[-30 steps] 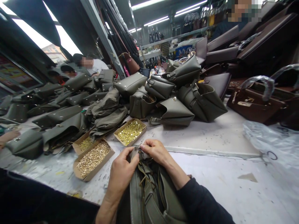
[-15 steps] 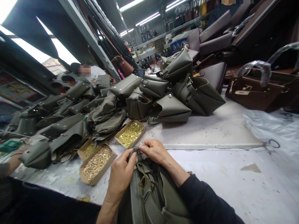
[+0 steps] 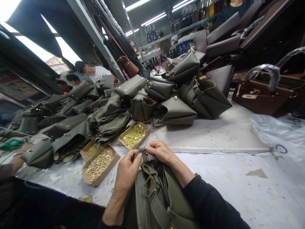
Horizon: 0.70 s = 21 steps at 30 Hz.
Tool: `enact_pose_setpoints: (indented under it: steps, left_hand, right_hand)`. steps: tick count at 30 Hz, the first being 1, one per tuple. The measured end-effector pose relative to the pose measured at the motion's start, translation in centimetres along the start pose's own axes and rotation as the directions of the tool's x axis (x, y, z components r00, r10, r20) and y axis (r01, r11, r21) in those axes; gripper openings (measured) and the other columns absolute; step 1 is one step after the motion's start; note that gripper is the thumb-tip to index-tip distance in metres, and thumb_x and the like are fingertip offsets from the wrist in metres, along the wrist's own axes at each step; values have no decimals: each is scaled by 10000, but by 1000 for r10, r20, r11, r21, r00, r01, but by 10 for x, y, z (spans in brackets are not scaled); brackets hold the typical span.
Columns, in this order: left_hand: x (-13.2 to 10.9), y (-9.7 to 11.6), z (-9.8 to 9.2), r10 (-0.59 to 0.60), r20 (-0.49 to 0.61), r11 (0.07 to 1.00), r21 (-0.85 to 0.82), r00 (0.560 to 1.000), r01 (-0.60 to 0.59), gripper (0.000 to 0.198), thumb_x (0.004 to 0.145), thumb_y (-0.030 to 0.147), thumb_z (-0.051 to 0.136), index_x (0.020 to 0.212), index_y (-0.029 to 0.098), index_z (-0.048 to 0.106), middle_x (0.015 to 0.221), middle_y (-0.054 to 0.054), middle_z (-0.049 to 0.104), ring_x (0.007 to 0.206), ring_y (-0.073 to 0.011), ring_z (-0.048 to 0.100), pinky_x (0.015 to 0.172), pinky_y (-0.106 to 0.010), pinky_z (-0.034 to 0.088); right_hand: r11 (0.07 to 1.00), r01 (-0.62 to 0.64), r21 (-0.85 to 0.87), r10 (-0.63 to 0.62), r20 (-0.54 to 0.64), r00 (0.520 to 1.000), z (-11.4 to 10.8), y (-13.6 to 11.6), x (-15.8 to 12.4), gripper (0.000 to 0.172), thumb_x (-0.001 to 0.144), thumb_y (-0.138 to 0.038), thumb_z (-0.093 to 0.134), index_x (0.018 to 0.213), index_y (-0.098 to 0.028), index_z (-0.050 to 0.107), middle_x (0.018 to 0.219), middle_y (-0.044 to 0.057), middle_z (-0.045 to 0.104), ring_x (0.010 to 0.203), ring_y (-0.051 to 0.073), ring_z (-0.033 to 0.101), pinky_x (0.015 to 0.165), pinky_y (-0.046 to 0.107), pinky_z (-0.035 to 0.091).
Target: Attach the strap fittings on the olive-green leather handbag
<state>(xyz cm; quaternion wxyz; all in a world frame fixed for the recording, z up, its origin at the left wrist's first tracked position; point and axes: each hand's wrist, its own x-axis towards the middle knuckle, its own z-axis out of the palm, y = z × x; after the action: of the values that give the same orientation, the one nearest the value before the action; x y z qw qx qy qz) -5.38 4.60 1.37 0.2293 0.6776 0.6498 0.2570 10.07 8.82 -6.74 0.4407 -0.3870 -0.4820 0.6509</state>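
A dark olive-green handbag lies in front of me at the table's edge, its straps and a brass-coloured buckle on top. My left hand pinches the far end of the bag's edge between thumb and fingers. Close beside it, my right hand grips the same edge, thumb and forefinger pressed together. Whether a small fitting sits between the fingertips is hidden. Just beyond my hands stands a cardboard box of gold-coloured metal pieces. Left of my hands is a longer cardboard box of small rose-gold pieces.
A third box of gold pieces adjoins the long one. Olive bags are heaped across the back and left. A brown handbag and clear plastic wrap lie right. Another person's arm reaches in at left.
My view has shifted slightly, so the scene sits a little further right. Both hands stay on the bag's edge, with the fingertips slightly further apart.
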Motion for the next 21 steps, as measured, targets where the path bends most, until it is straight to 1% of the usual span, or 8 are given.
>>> enact_pose_setpoints:
  steps: [3, 5, 8, 11, 14, 17, 19, 21]
  left_hand:
    - [0, -1, 2, -29, 25, 999, -22, 999, 30, 385, 833, 525, 563, 914, 178, 710, 811, -24, 743, 792, -228, 672, 740, -299, 489]
    - [0, 0, 3, -49, 32, 998, -24, 998, 50, 405, 813, 532, 575, 939, 173, 714, 822, -27, 744, 798, -233, 671, 751, -306, 488]
    - [0, 2, 3, -86, 21, 996, -26, 996, 87, 428, 767, 527, 615, 954, 161, 735, 830, -33, 753, 809, -244, 672, 770, -317, 489]
    - [1, 1, 3, -119, 32, 989, -80, 992, 121, 435, 738, 513, 653, 951, 151, 766, 845, -42, 770, 832, -257, 681, 791, -323, 495]
    - [3, -5, 6, -148, 75, 968, -193, 986, 160, 450, 729, 494, 702, 991, 137, 783, 894, -59, 789, 865, -267, 693, 800, -326, 509]
    - [4, -13, 10, -172, 131, 916, -344, 976, 207, 465, 731, 473, 757, 1034, 122, 779, 974, -87, 799, 886, -267, 704, 798, -328, 529]
    - [4, -17, 12, -173, 188, 853, -462, 967, 242, 458, 735, 450, 790, 1048, 116, 772, 986, -98, 800, 887, -259, 714, 795, -323, 541]
    - [5, -19, 13, -161, 265, 770, -569, 951, 290, 453, 730, 424, 823, 1054, 112, 767, 952, -98, 802, 863, -246, 725, 781, -311, 551]
  right_hand:
    - [992, -61, 113, 55, 61, 997, -2, 3, 2, 542, 664, -700, 716, 656, -195, 520, 540, -73, 406, 504, 79, 276, 498, 242, 208]
    - [981, -97, 168, 83, 91, 992, -3, 3, 2, 616, 587, -759, 753, 645, -194, 514, 520, -81, 396, 489, 71, 263, 482, 241, 191]
    - [966, -129, 226, 106, 108, 988, -3, 2, 1, 675, 505, -784, 808, 640, -184, 528, 510, -82, 417, 479, 61, 275, 474, 237, 185]
    - [953, -141, 269, 113, 114, 987, -3, 1, -1, 698, 471, -783, 839, 650, -175, 546, 504, -85, 435, 473, 54, 283, 470, 233, 179]
    - [941, -149, 303, 114, 128, 985, -4, 0, -2, 699, 473, -770, 855, 667, -169, 555, 508, -85, 456, 468, 50, 297, 461, 227, 179]
    - [931, -171, 323, 123, 164, 979, -7, 1, -1, 674, 493, -736, 873, 659, -170, 547, 494, -89, 454, 445, 45, 289, 437, 229, 160]
    - [924, -192, 330, 132, 196, 972, -9, 2, -1, 637, 526, -692, 887, 655, -172, 543, 475, -100, 427, 421, 40, 251, 419, 235, 116]
    - [917, -211, 338, 139, 223, 965, -11, 3, 0, 611, 547, -654, 900, 654, -174, 537, 463, -112, 398, 406, 34, 208, 408, 240, 73]
